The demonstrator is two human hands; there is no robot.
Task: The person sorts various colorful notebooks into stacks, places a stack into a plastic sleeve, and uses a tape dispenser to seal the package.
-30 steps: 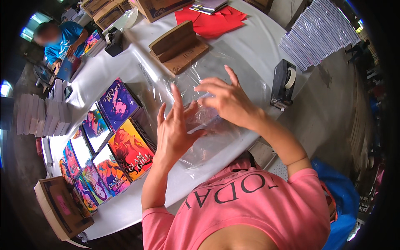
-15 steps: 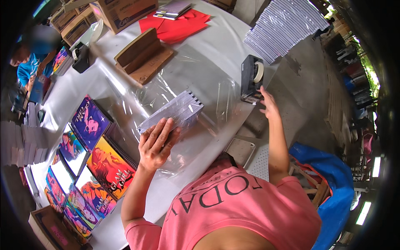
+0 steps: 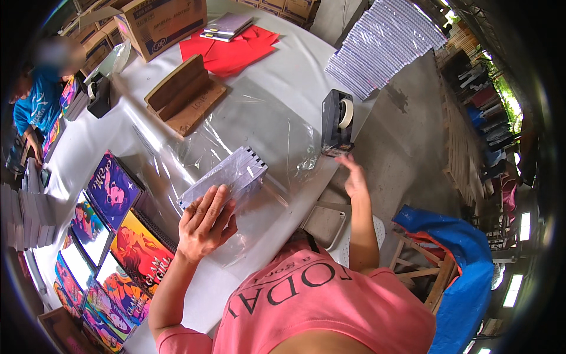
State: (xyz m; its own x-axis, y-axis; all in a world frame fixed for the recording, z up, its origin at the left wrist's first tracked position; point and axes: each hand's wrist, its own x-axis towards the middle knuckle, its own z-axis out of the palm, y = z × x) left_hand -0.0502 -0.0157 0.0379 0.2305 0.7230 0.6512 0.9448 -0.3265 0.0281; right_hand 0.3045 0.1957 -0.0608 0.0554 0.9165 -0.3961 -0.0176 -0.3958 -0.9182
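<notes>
My left hand (image 3: 206, 223) rests with outstretched fingers on the near end of a pale bundle of small notebooks (image 3: 239, 171). Black binding shows at the bundle's far end, and shiny clear plastic (image 3: 283, 133) lies over and around it on the table. At the table's right edge stands a black tape dispenser (image 3: 330, 127) with a pale roll of tape (image 3: 346, 113). Just on the near side of its front end is my right hand (image 3: 355, 179), fingers stretched out and apart. Whether a strip of tape clings to the fingertips is too small to tell.
Colorful spiral notebooks (image 3: 138, 242) lie in rows at left. Beyond the plastic are a wooden stand (image 3: 191, 109), red sheets (image 3: 247, 50) and a cardboard box (image 3: 165, 26). Wrapped bundles (image 3: 383, 47) are piled at far right. Another person (image 3: 41, 103) works at far left.
My right hand has drawn back toward me from the side of the tape dispenser to just below its front end. My left hand stays on the bundle. The whole view has shifted slightly.
</notes>
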